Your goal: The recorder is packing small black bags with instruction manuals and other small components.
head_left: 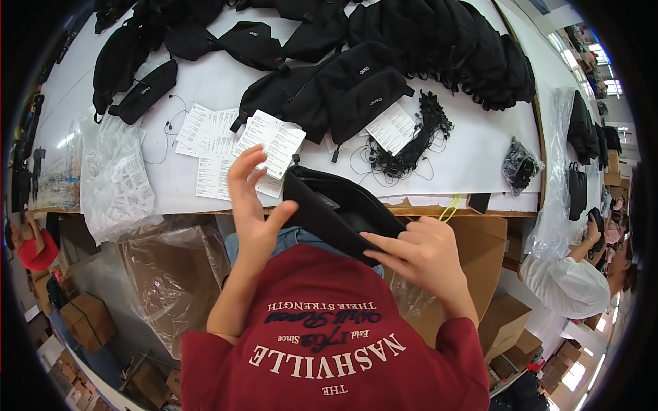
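A black zip pouch (336, 216), its mouth gaping, hangs at the table's front edge before my body. My right hand (426, 257) grips its right end, with the index finger along the opening. At the pouch's left end my left hand (252, 216) is raised with fingers apart. Its thumb lies close to the fabric; whether it touches I cannot tell. Just beyond those fingertips lie printed white cards (271, 140) in overlapping stacks. More black bags (329, 89) lie behind them. A bundle of black tag strings (411, 140) sits to the right with a white card on it.
Black bags (445, 48) are heaped along the back of the white table (480, 151). A clear plastic bag of labels (116, 178) drapes over the front left edge. A small bag of black parts (521, 164) lies at right. Cardboard boxes (89, 318) and other people flank the table.
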Tool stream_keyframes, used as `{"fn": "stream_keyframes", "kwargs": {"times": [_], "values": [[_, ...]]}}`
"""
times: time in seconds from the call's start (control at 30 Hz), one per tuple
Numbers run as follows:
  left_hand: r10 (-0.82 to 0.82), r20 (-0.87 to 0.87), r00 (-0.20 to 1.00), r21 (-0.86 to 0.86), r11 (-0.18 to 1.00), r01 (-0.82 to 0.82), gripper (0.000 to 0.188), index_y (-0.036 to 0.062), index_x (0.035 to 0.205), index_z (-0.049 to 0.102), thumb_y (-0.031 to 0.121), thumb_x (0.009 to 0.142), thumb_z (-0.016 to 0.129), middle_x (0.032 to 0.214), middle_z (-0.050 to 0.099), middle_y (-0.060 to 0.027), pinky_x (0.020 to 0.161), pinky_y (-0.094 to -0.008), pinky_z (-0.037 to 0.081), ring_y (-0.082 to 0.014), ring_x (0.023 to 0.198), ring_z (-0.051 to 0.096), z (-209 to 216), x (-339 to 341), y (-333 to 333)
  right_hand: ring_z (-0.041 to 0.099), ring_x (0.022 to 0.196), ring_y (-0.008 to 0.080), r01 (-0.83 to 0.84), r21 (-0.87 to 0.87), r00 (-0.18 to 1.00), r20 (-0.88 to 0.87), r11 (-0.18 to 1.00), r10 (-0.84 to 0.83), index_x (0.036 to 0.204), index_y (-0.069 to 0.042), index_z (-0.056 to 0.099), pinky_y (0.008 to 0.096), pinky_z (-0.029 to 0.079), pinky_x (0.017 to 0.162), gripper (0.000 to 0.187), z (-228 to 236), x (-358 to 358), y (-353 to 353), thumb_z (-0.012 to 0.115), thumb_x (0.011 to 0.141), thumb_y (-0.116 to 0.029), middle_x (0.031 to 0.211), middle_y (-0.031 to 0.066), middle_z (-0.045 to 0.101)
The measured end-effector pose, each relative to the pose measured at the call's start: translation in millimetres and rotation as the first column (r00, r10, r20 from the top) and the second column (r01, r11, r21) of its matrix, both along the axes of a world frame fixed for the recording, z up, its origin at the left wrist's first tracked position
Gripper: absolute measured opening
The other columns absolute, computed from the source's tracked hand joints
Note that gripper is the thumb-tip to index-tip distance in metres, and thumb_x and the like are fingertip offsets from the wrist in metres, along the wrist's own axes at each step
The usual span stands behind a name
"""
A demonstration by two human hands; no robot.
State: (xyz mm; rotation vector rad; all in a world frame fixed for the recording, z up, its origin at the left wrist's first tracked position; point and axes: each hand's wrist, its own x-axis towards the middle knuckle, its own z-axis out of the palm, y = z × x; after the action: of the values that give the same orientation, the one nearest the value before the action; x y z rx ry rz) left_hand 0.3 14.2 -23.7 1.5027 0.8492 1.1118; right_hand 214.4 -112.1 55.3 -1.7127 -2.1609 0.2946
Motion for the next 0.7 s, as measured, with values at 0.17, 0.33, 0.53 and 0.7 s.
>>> {"fn": "stream_keyframes", "kwargs": {"times": [0.17, 0.33, 0.53, 0.7], "values": [[-0.084, 0.619, 0.781, -0.516, 0.706, 0.484, 0.105, 0.0057, 0.139, 0.029, 0.042, 0.059, 0.087, 0.130, 0.047, -0.0089, 0.097, -0.0389, 0.043, -0.0246, 0.121, 0.047, -30.3, -6.0, -37.2, 0.035, 0.044, 0.0128, 0.068, 0.166, 0.995, -0.084, 0.984, -0.054, 0.098, -0.016, 0.074, 0.0286, 0.027, 0.047, 0.035, -5.8, -18.1, 11.7, 0.081, 0.064, -0.019, 0.048, -0.0031, 0.036], [0.124, 0.637, 0.761, -0.654, 0.609, 0.448, 0.053, 0.0026, 0.120, 0.051, 0.015, 0.076, 0.078, 0.107, 0.061, -0.0074, 0.089, -0.0322, 0.049, -0.0192, 0.098, 0.060, -16.4, 5.7, -29.2, 0.037, 0.044, 0.0135, 0.156, 0.140, 0.952, -0.286, 0.978, -0.111, 0.102, -0.014, 0.072, 0.0292, 0.028, 0.047, 0.034, -24.0, -47.9, 25.4, 0.078, 0.069, -0.021, 0.048, -0.0016, 0.039], [0.229, 0.509, 0.830, -0.717, 0.646, 0.261, 0.050, 0.0051, 0.127, 0.046, 0.011, 0.082, 0.068, 0.114, 0.058, -0.0075, 0.093, -0.0365, 0.048, -0.0223, 0.105, 0.058, -5.6, 6.8, -21.8, 0.034, 0.043, 0.0106, 0.317, 0.134, 0.816, -0.544, 0.939, -0.198, 0.106, -0.011, 0.070, 0.0266, 0.029, 0.047, 0.021, -39.8, -57.7, 25.1, 0.065, 0.087, -0.019, 0.048, -0.0011, 0.041], [0.298, 0.542, 0.785, -0.698, 0.680, 0.224, 0.046, 0.0025, 0.119, 0.051, 0.002, 0.078, 0.070, 0.107, 0.060, -0.0083, 0.085, -0.0323, 0.051, -0.0202, 0.096, 0.060, 1.8, 7.0, -18.7, 0.029, 0.048, 0.0011, 0.360, -0.304, 0.425, -0.788, 0.882, -0.445, 0.093, -0.003, 0.067, 0.0223, 0.023, 0.044, 0.025, -68.0, -48.2, 26.6, 0.046, 0.098, -0.016, 0.052, -0.0033, 0.039]]}}
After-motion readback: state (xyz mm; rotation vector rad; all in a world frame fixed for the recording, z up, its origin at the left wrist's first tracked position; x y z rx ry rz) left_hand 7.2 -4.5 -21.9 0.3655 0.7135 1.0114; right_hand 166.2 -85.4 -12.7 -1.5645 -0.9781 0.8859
